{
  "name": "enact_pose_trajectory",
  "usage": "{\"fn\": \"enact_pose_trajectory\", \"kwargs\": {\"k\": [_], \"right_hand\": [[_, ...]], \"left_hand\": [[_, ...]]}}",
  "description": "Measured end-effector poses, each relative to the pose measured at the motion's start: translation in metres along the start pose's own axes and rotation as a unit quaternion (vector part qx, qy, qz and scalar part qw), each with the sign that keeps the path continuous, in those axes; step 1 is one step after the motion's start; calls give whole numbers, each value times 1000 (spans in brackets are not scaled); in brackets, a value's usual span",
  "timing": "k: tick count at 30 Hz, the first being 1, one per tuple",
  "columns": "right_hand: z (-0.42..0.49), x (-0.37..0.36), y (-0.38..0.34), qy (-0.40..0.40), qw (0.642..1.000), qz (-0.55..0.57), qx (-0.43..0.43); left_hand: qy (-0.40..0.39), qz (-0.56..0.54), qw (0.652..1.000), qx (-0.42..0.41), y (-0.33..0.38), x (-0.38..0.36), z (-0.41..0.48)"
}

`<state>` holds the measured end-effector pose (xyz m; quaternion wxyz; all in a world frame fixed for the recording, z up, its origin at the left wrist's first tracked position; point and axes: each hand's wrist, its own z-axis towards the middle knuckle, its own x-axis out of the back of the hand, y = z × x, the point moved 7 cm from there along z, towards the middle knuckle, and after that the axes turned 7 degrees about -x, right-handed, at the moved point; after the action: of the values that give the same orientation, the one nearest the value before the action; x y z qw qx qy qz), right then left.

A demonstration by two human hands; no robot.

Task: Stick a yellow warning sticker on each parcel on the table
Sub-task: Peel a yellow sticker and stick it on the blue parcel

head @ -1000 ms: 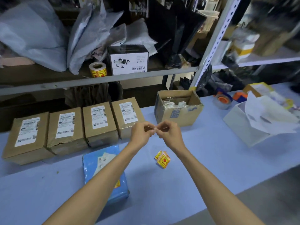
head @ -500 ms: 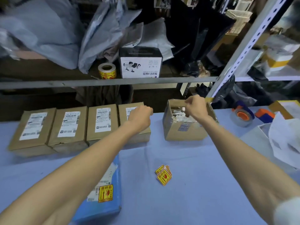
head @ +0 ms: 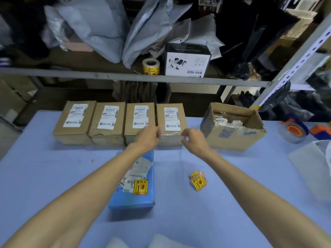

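Note:
Four brown cardboard parcels with white labels stand in a row at the back of the blue table. The rightmost parcel has both my hands at its front edge. My left hand hovers at its front left corner with fingers pinched together; what they pinch is hidden. My right hand is at its front right corner, fingers loosely curled and holding nothing. A blue parcel lies nearer me and bears a yellow warning sticker. A small stack of yellow stickers lies to its right.
An open cardboard box with scraps stands right of the parcels. A tape dispenser and a white bag lie at the far right. On the shelf above stand a sticker roll, a black-and-white box and grey mailer bags.
My hands parted after working together on a sticker. The right hand went over the open box and came back to the rightmost parcel. The left hand dropped to that parcel's front edge.

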<state>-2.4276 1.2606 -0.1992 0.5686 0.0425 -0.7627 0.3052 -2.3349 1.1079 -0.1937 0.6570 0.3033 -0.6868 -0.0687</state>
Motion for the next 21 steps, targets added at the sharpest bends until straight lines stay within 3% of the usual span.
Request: {"fn": "enact_pose_trajectory", "kwargs": {"k": [3, 7, 11, 15, 21], "right_hand": [[-40, -77, -23, -109, 993, 35, -16], [-83, -141, -31, -199, 960, 152, -126], [-105, -170, -38, -219, 923, 256, -185], [-106, -169, -45, -170, 927, 271, -194], [-109, -182, -86, -180, 927, 276, -181]], "left_hand": [[-15, -25, 997, 71, -55, -24, -47], [-10, 19, 986, 164, -102, -46, -101], [-46, -116, 937, 326, -145, -74, -135], [-62, -160, 933, 315, -163, -83, -141], [-17, -169, 932, 320, -199, -56, -159]]}}
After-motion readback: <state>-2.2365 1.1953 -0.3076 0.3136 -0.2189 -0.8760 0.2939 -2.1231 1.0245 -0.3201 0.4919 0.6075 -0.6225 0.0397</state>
